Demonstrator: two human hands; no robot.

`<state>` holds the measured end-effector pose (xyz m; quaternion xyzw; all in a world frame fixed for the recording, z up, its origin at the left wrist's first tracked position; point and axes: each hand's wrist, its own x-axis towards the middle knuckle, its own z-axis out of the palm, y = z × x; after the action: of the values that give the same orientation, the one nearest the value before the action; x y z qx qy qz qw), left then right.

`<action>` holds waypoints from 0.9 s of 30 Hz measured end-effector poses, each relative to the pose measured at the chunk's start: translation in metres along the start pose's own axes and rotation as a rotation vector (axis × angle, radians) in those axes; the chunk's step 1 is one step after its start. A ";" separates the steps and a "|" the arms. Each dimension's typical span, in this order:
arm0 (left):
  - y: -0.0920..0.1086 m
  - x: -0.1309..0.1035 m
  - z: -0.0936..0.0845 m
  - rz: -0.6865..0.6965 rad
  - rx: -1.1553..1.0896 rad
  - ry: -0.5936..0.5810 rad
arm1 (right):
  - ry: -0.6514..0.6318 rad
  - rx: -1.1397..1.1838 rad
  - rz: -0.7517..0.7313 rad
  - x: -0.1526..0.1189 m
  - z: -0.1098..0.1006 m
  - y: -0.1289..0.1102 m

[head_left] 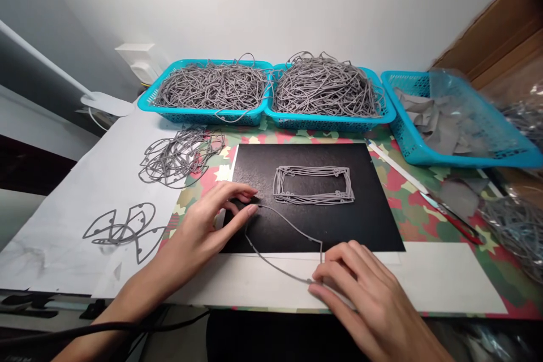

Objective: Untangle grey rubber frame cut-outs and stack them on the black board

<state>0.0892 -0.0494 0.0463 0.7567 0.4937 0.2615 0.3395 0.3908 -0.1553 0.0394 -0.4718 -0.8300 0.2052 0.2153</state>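
Note:
A thin grey rubber gasket [282, 273], a loop with small tabs, is stretched between my hands over the near edge of a black mat [373, 220]. My left hand [212, 220] pinches its far left end between thumb and fingers. At its near right corner, my right hand [360, 288] grips it with thumb and forefinger. Behind them on the mat lies a neat stack of rectangular grey gaskets [314, 200]. To the left are a tangled heap of gaskets [178, 158] and a few loose gaskets [127, 232] on white paper.
Two blue baskets [199, 113] [331, 120] heaped with gaskets stand at the back wall. A third blue basket [449, 158] holds grey scraps and clear plastic. A utility knife [449, 215] lies right of the mat. A white lamp [106, 103] stands at the left.

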 end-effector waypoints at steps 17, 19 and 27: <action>-0.012 -0.030 0.010 0.398 0.258 -0.196 | 0.157 -0.021 0.032 -0.004 0.006 0.006; -0.011 -0.029 0.006 0.380 0.273 -0.241 | 0.164 -0.018 0.050 -0.005 0.005 0.005; 0.008 -0.025 -0.014 0.363 0.308 -0.310 | 0.229 -0.012 0.145 -0.009 0.019 0.003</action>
<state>0.0742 -0.0714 0.0592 0.9064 0.3262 0.1210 0.2395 0.3864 -0.1642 0.0212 -0.5522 -0.7649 0.1601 0.2904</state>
